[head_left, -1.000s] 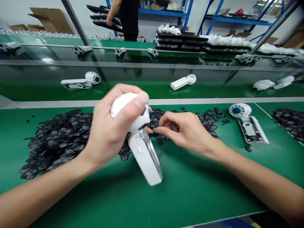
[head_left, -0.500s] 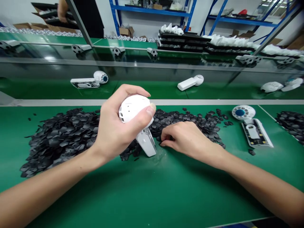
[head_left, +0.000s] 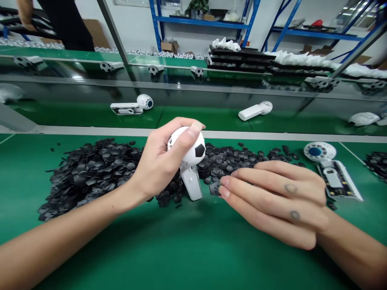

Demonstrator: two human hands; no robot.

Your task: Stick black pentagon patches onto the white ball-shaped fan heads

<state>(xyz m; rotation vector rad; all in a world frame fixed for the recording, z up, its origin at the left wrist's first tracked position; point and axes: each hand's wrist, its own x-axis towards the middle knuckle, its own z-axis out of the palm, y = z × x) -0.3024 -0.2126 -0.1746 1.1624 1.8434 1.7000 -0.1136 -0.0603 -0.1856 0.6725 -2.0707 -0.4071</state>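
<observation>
Well, biggest of all is the green tabletop (head_left: 169, 253), with both forearms (head_left: 78, 225) reaching in over its near half, so the hands seem able to meet at the middle. Beyond a pale rail (head_left: 272, 136) runs a green strip (head_left: 181, 123), where white units (head_left: 254, 112) lie well apart, out of the hands' way, I'd guess. Back on the tabletop, a large heap (head_left: 93, 173) of black bits sits to the left, while a thinner spread (head_left: 229, 159) runs from the middle to the right, likely for easy reach.

The right hand (head_left: 278, 197) shows its back, its long fingers closed at the tips on one black piece (head_left: 215, 188). The left hand (head_left: 160, 163) wraps a white device (head_left: 190, 157), thumb over the top of its round head and fingers curled about the far side, a grip I'd judge good for steadying it. Held so, the handle (head_left: 192, 185) slants down in front of the bits; whether its end touches the tabletop I can't tell. An opened unit (head_left: 337, 179) lies insides up beside the spread, perhaps to be close without crowding.

Smaller yet, a black patch (head_left: 200, 150) on the head faces right, uncovered by the thumb. As for that piece, it juts past the right fingertips, apparently pinched near its edge to leave its face free, apart from the device.
</observation>
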